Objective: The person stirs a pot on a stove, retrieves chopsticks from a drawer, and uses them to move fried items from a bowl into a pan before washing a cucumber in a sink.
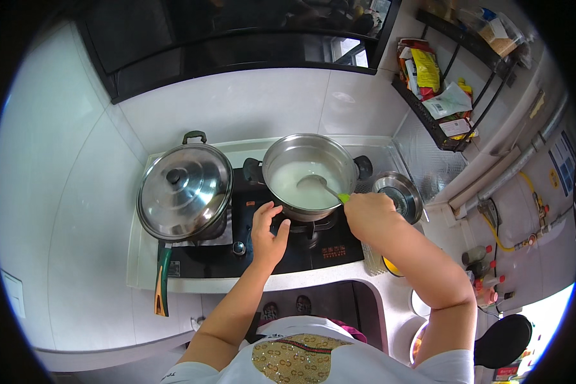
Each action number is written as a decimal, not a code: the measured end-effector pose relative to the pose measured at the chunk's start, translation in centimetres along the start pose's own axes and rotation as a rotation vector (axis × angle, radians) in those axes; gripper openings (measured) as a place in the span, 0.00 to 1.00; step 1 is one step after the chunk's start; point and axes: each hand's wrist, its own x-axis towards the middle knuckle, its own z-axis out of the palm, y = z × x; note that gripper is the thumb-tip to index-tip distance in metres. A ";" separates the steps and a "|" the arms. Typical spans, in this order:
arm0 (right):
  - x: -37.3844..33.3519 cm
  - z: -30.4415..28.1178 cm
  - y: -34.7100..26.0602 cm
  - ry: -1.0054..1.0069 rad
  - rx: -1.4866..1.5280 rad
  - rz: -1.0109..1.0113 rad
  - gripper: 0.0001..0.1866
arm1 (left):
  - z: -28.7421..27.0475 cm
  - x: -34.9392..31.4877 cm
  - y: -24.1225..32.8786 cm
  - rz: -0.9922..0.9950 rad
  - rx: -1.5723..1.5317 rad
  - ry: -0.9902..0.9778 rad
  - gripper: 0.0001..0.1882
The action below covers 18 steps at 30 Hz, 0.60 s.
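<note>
A steel pot (288, 148) with two black side handles stands on the right burner of the black gas stove (288, 259). Whitish, cloudy liquid (287, 181) fills its lower part. My right hand (372, 216) is closed around the green handle of a metal ladle (312, 180), whose bowl rests in that liquid. In front of the pot, close to its near wall, my left hand (269, 235) hovers with fingers apart and nothing in it. Whether its fingertips touch the pot, I cannot tell.
A lidded wok (185, 192) sits on the left burner, its green handle (162, 281) jutting past the counter's front edge. Right of the pot is a steel bowl (413, 192). A black wall rack (429, 118) holds packets; bottles (483, 269) stand at far right. A range hood (237, 51) hangs above.
</note>
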 end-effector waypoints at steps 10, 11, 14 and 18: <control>0.4 0.9 0.0 0.159 -0.004 -0.119 0.06 | 0.1 0.0 -0.2 -0.019 -0.015 -0.006 0.17; 0.9 1.7 -0.2 0.187 -0.001 -0.109 0.06 | 0.2 0.1 0.2 0.003 -0.027 0.044 0.15; 2.3 3.3 -0.9 0.187 -0.014 -0.052 0.07 | 0.0 -0.3 -0.3 -0.022 -0.042 0.059 0.15; 3.9 5.4 -2.0 0.116 -0.031 0.013 0.15 | 0.3 -0.8 -0.6 -0.035 -0.033 0.055 0.16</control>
